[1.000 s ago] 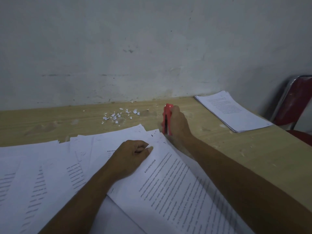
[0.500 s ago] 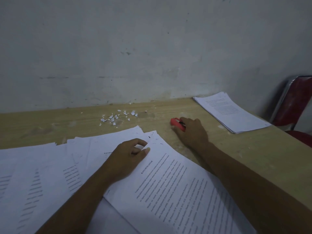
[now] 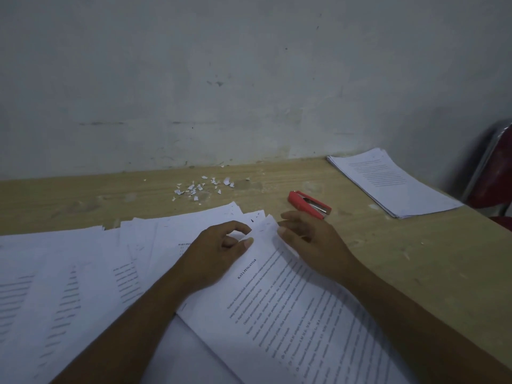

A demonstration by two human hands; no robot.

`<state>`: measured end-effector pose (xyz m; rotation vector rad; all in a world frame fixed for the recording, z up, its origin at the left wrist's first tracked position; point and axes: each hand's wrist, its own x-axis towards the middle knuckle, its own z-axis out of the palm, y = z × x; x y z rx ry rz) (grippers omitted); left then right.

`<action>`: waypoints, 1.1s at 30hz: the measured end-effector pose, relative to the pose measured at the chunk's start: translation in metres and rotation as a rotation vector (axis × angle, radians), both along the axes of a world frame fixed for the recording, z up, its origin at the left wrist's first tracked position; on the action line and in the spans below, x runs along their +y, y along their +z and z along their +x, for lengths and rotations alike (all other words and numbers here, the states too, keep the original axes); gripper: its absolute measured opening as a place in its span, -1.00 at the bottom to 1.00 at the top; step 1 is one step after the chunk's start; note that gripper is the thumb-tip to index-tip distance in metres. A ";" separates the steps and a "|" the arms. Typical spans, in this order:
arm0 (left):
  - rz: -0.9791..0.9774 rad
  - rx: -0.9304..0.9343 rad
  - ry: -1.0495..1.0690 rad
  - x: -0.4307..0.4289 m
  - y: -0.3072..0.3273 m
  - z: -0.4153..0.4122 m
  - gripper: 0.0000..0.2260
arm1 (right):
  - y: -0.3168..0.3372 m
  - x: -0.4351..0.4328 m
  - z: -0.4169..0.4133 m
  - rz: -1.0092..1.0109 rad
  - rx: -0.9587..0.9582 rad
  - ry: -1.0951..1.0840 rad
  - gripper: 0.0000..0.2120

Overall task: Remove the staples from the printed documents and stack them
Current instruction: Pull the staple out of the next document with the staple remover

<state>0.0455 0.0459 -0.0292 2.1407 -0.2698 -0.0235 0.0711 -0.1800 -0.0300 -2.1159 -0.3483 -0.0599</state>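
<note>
A white printed document headed "KATA PENGANTAR" lies slantwise on top of a loose spread of white printed sheets covering the near left of the pale wooden table. Both hands meet at its far top corner. The left hand rests on the page with its fingers curled, thumb and forefinger pinching the corner. The right hand comes in from the other side, its thumb on the sheet's slightly raised right edge and its fingers bent behind it, so it pinches the same corner narrowly. Just beyond the right hand, apart from it, a red stapler-like tool with a metal inside lies flat on the bare wood. Farther back, near the grey wall, sits a scatter of small white paper scraps. A neat stack of white printed pages lies at the table's far right corner, beside a red chair with a metal frame
</note>
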 end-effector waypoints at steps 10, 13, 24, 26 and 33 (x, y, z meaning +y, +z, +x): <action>-0.086 -0.035 -0.035 0.002 -0.005 -0.003 -0.95 | -0.001 -0.001 -0.008 0.185 0.014 0.129 -0.59; -0.122 -0.025 -0.073 0.003 -0.005 -0.004 -0.91 | -0.004 -0.003 -0.006 0.118 0.054 0.184 -0.83; -0.121 -0.043 -0.068 0.000 -0.002 -0.005 -0.76 | -0.010 -0.005 -0.003 0.071 0.041 0.227 -0.91; -0.113 -0.054 -0.073 -0.001 -0.003 -0.005 -0.80 | -0.011 -0.005 -0.003 0.066 0.034 0.227 -0.91; -0.119 -0.045 -0.084 0.001 -0.006 -0.003 -0.90 | -0.012 -0.005 -0.001 0.045 -0.005 0.222 -0.91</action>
